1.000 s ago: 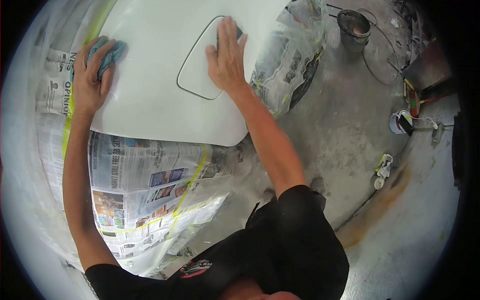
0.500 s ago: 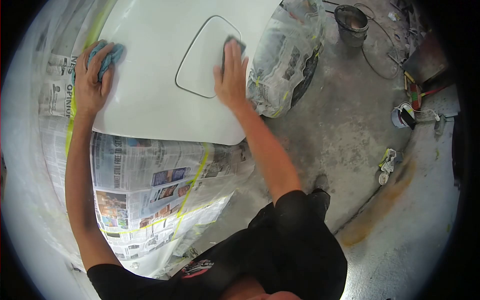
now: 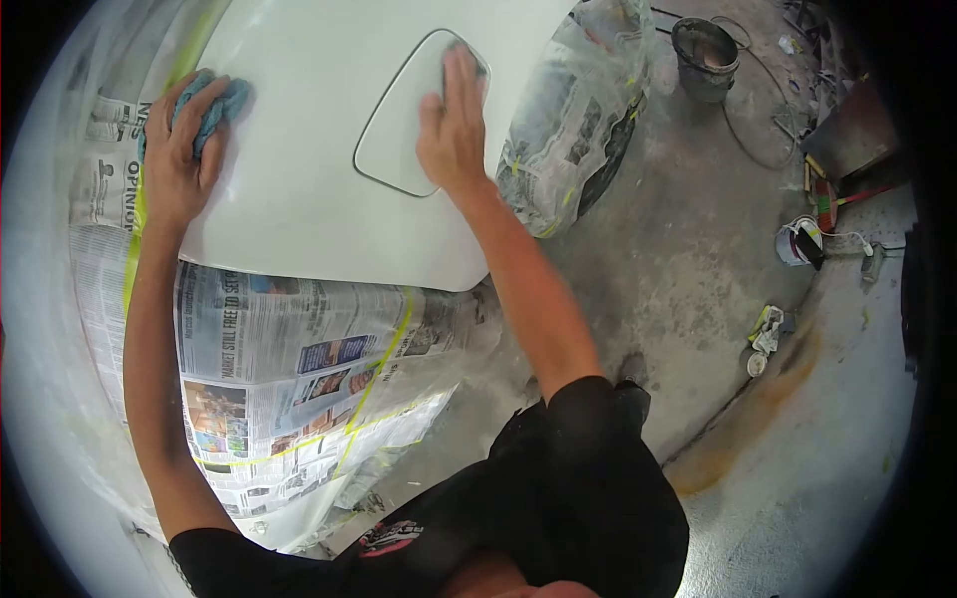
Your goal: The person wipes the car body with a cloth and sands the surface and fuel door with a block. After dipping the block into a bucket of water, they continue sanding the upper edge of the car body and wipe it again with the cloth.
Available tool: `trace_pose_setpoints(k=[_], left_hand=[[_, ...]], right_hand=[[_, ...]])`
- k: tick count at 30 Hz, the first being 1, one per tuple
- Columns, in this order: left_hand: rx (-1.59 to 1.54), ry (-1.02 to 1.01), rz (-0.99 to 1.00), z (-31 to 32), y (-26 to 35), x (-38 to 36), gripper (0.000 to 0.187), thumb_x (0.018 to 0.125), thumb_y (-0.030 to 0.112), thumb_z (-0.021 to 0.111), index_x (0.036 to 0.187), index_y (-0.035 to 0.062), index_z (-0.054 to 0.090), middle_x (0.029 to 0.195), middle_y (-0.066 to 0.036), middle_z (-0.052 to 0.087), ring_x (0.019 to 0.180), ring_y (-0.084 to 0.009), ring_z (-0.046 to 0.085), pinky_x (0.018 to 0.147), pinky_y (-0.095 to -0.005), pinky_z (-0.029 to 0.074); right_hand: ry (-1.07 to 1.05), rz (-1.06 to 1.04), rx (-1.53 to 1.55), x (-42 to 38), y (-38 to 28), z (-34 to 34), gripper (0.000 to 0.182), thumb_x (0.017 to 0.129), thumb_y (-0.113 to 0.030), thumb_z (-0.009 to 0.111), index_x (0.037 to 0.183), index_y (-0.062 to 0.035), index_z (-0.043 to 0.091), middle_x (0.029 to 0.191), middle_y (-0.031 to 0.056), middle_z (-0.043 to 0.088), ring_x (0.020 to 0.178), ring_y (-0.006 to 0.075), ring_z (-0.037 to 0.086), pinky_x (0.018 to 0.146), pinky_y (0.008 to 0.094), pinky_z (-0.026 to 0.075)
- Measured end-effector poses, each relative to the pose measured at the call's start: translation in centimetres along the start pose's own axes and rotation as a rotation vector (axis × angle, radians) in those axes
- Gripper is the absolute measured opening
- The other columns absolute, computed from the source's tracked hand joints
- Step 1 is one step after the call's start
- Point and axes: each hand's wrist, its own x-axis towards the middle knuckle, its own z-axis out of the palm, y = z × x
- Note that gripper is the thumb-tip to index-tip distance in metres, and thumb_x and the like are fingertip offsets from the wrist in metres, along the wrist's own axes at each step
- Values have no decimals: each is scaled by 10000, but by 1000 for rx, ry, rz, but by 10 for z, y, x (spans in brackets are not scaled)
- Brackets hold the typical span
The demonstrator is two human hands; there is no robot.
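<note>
My left hand holds a crumpled blue cloth against the upper left edge of a white car body panel. Its fingers curl over the cloth. On the fuel filler flap, outlined by a thin dark gap, my right hand presses down a dark flat pad, perhaps sandpaper. The palm and fingers cover most of this pad, so only slivers show near the flap's upper right edge.
Newspaper with yellow tape masks the car below the panel. A newspaper-wrapped wheel stands right of it. Farther right are a dark bucket with a cable, a white tub and a brush by the wall.
My right hand has slid slightly up and left across the flap with the dark pad. My left hand stays at the panel edge with the cloth.
</note>
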Motion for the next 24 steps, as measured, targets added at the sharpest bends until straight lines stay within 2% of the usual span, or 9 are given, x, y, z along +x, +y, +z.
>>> trace_pose_setpoints(k=[3, 6, 10, 14, 15, 18, 19, 22, 24], left_hand=[[-22, -7, 2, 1, 2, 1, 460, 861, 67, 651, 1314, 142, 657, 1349, -169, 604, 1262, -371, 553, 1078, -455, 433], [-4, 5, 1, -1, -2, 1, 459, 860, 65, 654, 1313, 140, 658, 1343, -172, 607, 1258, -372, 556, 1071, -455, 438], [-16, 4, -2, 0, 2, 1, 453, 857, 66, 660, 1305, 130, 660, 1337, -173, 610, 1247, -371, 562, 1064, -454, 441], [12, 8, 17, 0, -1, 2, 466, 851, 70, 664, 1312, 133, 657, 1339, -171, 610, 1246, -367, 562, 1068, -454, 438], [10, 2, 6, -1, -4, 2, 462, 865, 70, 655, 1323, 130, 651, 1360, -168, 601, 1269, -365, 549, 1087, -456, 426], [-6, -44, -21, -1, -3, -4, 454, 895, 71, 635, 1346, 124, 639, 1404, -162, 581, 1313, -360, 524, 1129, -460, 398], [-1, -48, -21, -2, -2, -3, 454, 896, 74, 635, 1347, 124, 638, 1406, -162, 579, 1313, -359, 525, 1131, -461, 394], [4, -41, -3, 1, -3, -2, 456, 897, 78, 634, 1350, 128, 637, 1406, -163, 578, 1306, -360, 527, 1135, -464, 386], [7, -25, 2, 1, -5, 0, 456, 897, 78, 634, 1351, 129, 637, 1403, -164, 579, 1303, -362, 528, 1134, -465, 385]], right_hand=[[-108, -112, -13, 10, 5, -17, 595, 1037, -241, 477, 1516, 75, 320, 1587, 304, 309, 1463, 473, 320, 1165, 660, 229], [-108, 27, -196, -22, 30, -24, 594, 1031, -238, 494, 1512, 69, 329, 1583, 305, 314, 1457, 485, 322, 1156, 659, 245], [-8, -49, 6, 21, -13, 2, 597, 1017, -220, 504, 1506, 77, 332, 1578, 304, 322, 1456, 487, 322, 1156, 683, 225], [-188, -34, -136, -1, 21, -31, 607, 1023, -247, 504, 1513, 70, 335, 1584, 313, 316, 1465, 482, 312, 1185, 639, 221], [-149, 10, -179, -7, 18, -34, 607, 1029, -264, 501, 1508, 75, 345, 1590, 300, 320, 1474, 460, 313, 1189, 631, 218], [18, -30, -101, 4, 4, 2, 599, 1028, -266, 505, 1508, 63, 360, 1591, 278, 337, 1478, 436, 323, 1178, 653, 214], [4, -40, -35, 17, -10, 4, 596, 1012, -240, 529, 1505, 56, 373, 1584, 279, 349, 1475, 439, 325, 1173, 661, 214], [-120, -161, -105, 20, 1, -16, 590, 1014, -237, 533, 1498, 63, 379, 1575, 299, 349, 1466, 463, 322, 1181, 644, 215], [-131, -48, -134, -4, 16, -21, 635, 1022, -241, 528, 1542, 49, 307, 1616, 290, 273, 1485, 472, 281, 1184, 647, 205]])
